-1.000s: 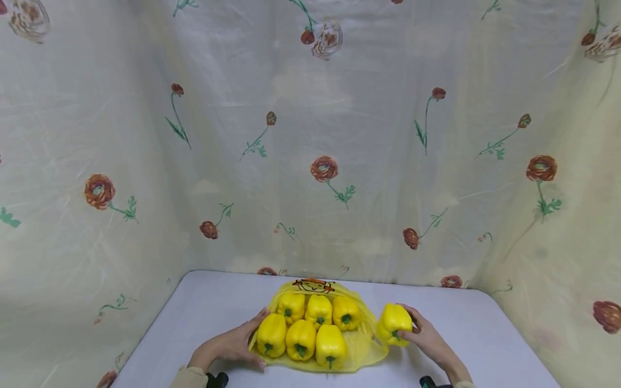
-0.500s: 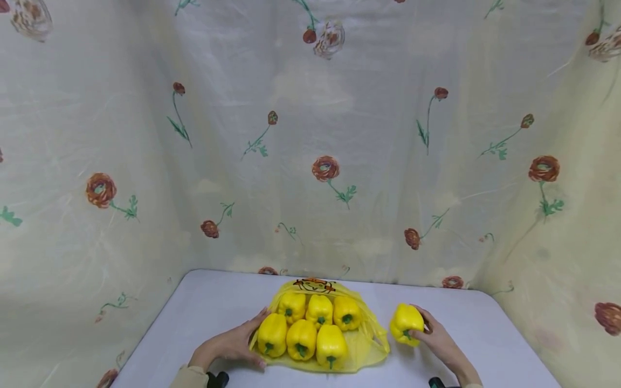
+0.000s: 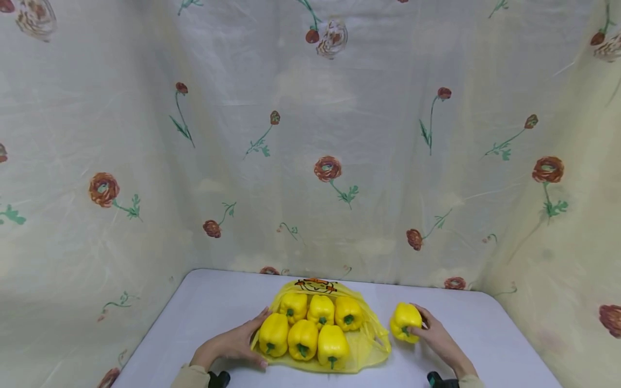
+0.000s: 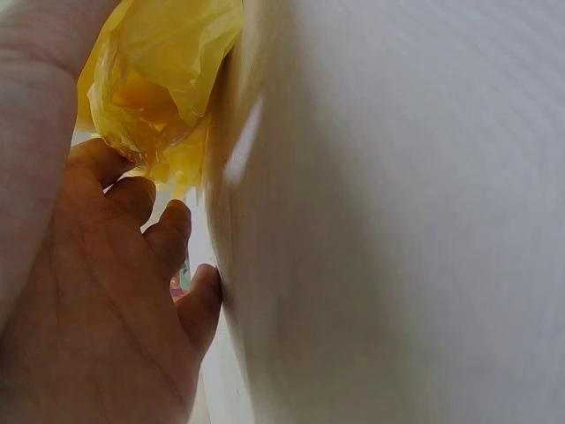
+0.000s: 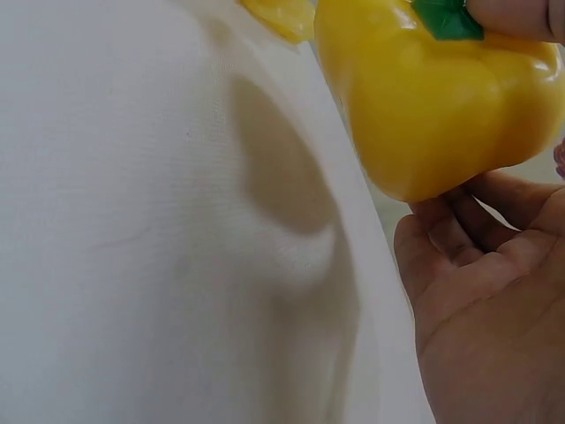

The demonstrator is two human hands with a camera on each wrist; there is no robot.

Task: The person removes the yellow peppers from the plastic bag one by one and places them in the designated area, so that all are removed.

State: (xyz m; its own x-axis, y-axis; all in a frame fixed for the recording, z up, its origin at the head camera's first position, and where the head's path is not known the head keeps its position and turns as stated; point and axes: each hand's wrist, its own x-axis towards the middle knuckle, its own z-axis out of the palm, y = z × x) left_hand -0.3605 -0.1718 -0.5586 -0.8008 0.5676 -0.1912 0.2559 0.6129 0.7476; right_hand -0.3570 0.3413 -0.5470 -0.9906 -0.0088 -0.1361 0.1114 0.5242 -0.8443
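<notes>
My right hand [image 3: 433, 335] grips a yellow bell pepper [image 3: 404, 323] by its side, to the right of a yellow plastic bag [image 3: 366, 347]. In the right wrist view the pepper [image 5: 433, 106] shows above the table surface, with the thumb over its green stem and the fingers below. Several more yellow bell peppers [image 3: 303, 339] stand in two rows on or in the bag, stems facing me. My left hand [image 3: 235, 343] rests at the bag's left edge, thumb and fingers spread. In the left wrist view its fingertips touch the crumpled bag [image 4: 168, 79].
A white table [image 3: 218, 296] carries everything. A floral curtain [image 3: 301, 134] hangs behind it and on both sides. Printed lines in orange and black mark the far end of the bag.
My right hand has carried its pepper to the right, away from the bag's edge, and then stayed nearly in place. The left hand keeps its position.
</notes>
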